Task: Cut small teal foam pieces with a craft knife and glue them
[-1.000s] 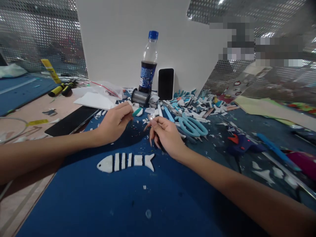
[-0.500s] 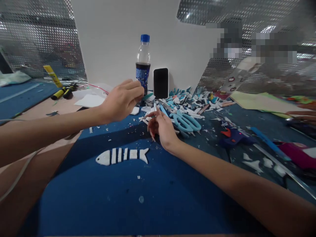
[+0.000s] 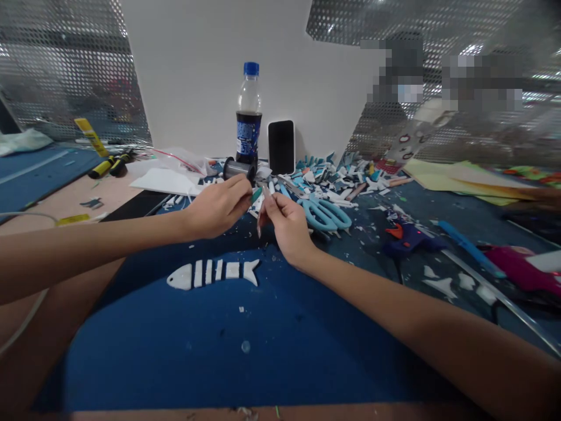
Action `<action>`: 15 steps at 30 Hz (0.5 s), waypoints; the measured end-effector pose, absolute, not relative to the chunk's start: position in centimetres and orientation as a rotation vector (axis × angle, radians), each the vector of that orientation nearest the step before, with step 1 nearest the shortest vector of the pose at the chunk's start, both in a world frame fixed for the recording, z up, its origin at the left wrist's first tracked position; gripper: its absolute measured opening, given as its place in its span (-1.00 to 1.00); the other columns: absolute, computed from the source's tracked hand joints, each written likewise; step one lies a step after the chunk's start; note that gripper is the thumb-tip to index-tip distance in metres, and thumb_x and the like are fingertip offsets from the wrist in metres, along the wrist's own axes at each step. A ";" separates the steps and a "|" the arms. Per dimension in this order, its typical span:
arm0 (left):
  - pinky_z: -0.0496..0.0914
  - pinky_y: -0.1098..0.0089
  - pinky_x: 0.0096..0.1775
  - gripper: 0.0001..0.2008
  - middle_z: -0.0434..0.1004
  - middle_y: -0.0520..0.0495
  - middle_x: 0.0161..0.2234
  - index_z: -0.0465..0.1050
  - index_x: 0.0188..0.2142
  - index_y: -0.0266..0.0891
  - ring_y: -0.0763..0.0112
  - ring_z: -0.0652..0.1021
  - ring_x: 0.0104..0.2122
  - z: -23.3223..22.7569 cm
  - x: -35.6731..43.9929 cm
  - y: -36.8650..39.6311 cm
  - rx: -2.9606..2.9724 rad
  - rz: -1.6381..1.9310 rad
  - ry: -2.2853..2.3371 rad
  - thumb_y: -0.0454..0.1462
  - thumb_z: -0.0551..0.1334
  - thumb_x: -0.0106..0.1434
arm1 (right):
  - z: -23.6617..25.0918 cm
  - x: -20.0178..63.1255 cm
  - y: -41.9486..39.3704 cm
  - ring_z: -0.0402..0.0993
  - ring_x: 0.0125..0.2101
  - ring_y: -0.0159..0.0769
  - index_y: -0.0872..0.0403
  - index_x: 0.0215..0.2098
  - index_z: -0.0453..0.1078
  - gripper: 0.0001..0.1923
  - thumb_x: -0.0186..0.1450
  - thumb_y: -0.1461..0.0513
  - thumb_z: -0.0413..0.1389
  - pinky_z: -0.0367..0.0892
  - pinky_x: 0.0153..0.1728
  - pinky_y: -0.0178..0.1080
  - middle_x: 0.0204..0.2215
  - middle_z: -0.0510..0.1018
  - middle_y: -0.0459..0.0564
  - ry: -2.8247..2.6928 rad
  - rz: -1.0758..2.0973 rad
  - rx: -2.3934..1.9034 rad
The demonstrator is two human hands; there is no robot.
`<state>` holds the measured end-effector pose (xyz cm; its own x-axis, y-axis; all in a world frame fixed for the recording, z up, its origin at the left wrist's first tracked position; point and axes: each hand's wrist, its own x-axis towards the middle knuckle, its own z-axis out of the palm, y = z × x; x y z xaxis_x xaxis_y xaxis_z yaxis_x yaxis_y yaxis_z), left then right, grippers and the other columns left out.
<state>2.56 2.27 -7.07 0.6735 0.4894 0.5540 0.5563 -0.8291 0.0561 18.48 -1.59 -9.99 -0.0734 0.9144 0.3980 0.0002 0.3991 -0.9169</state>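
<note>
My left hand pinches a small teal piece between thumb and fingertips, held above the blue mat. My right hand grips a thin pointed tool, its tip just beside the teal piece. Nearer me on the mat lies a white fish cutout; light-blue scissors rest just beyond my right hand.

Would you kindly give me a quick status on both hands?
Left hand pinching small teal piece. Right hand gripping thin tool. White fish cutout lies below, untouched.
</note>
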 end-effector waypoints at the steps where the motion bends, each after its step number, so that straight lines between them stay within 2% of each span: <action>1: 0.17 0.42 -0.45 -0.85 0.29 -0.05 -0.43 0.19 -0.41 -0.26 0.46 0.28 -0.50 -7.2 2.1 2.2 -2.798 -0.871 -0.845 -0.32 -0.01 0.30 | -9.9 18.5 -1.6 0.27 -0.67 -0.47 0.05 -0.58 0.19 -0.62 0.31 0.05 0.00 0.26 -0.57 -0.34 -0.69 0.32 -0.18 -1.416 0.934 -0.881; 3: 0.19 0.44 -0.44 -0.86 0.28 -0.03 -0.46 0.18 -0.43 -0.24 0.46 0.28 -0.50 -7.4 1.2 2.1 -2.948 -0.756 -0.676 -0.34 0.00 0.29 | -9.9 18.5 -1.7 0.27 -0.66 -0.47 0.05 -0.58 0.19 -0.63 0.32 0.06 -0.01 0.26 -0.58 -0.35 -0.67 0.32 -0.17 -1.361 0.902 -0.898; 8: 0.23 0.42 -0.38 -0.84 0.34 -0.07 -0.44 0.23 -0.43 -0.24 0.41 0.34 -0.43 -7.9 0.2 1.9 -3.269 -0.180 -0.232 -0.31 0.01 0.30 | -9.9 18.5 -1.7 0.25 -0.66 -0.49 0.05 -0.58 0.17 -0.64 0.36 0.14 -0.06 0.25 -0.56 -0.35 -0.67 0.30 -0.17 -1.286 0.816 -0.940; 15: 0.28 0.35 -0.30 -0.80 0.44 -0.18 -0.36 0.31 -0.37 -0.25 0.31 0.41 -0.35 -8.2 0.5 1.9 -3.247 -0.060 -0.122 -0.26 -0.01 0.31 | -10.0 18.5 -1.4 0.23 -0.69 -0.50 0.05 -0.60 0.15 -0.63 0.38 0.17 -0.09 0.23 -0.57 -0.34 -0.70 0.28 -0.18 -1.254 0.862 -0.985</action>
<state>0.52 1.90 -8.16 0.9965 0.0767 0.0329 0.0727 -0.9914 0.1091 18.53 -1.40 -9.98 0.1264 0.9275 0.3519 0.0043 0.3542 -0.9351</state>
